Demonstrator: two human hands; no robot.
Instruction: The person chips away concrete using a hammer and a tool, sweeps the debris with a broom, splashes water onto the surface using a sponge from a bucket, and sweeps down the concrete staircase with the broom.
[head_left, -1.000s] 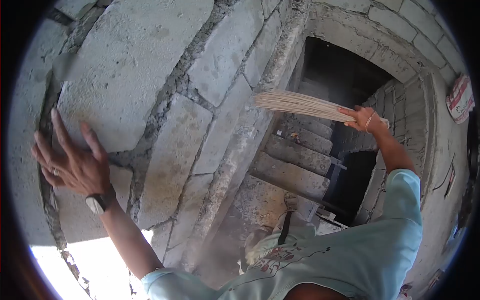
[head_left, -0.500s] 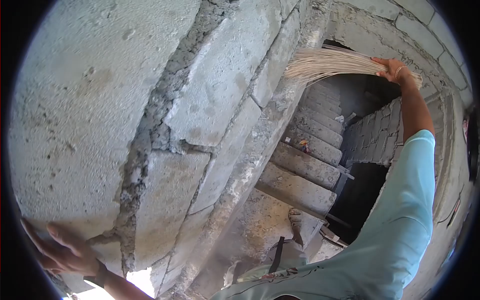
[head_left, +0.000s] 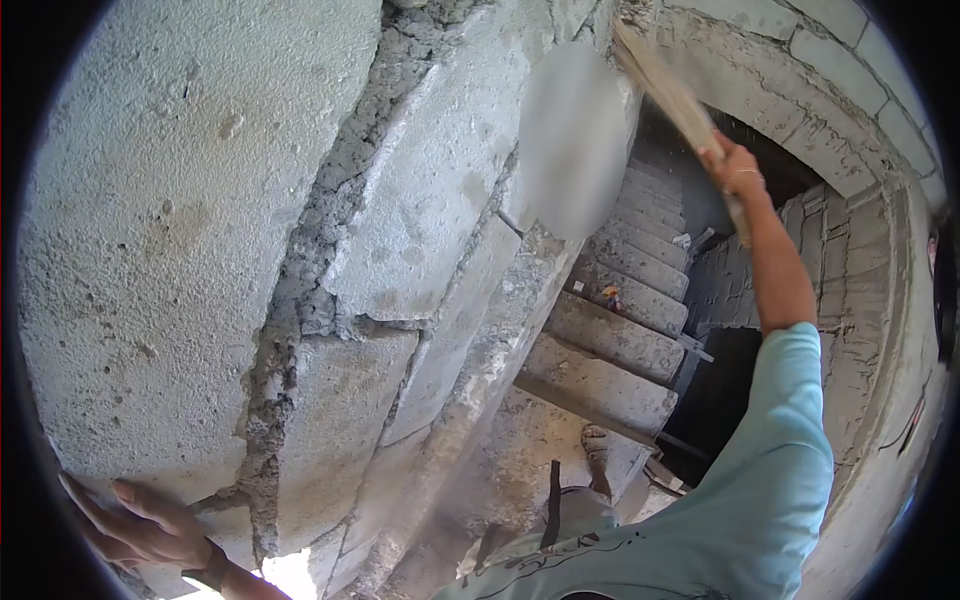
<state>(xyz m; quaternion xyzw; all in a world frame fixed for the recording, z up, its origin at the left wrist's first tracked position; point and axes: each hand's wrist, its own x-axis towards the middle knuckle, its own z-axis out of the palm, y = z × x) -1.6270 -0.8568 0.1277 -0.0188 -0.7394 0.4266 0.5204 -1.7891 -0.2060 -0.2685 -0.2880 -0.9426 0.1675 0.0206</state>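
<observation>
My right hand [head_left: 735, 168] is wrapped round the handle end of a stick broom [head_left: 675, 98]. The broom slants up to the left, its bristle tips near the upper part of the block wall [head_left: 400, 200]; motion blurs it slightly. At the lower left, my left hand [head_left: 150, 527] lies against the wall blocks with its fingers spread and nothing in it.
Concrete steps [head_left: 610, 320] descend away beside the wall, with small litter [head_left: 612, 296] on one step. A dark opening [head_left: 715, 390] lies right of the stairs. My sandalled foot [head_left: 596, 455] stands on the landing. A blurred grey oval [head_left: 572, 140] covers part of the wall.
The broom has swung from nearly level to a steep upward slant, and my right hand has moved left. My left hand stays at the wall, slightly further right in view.
</observation>
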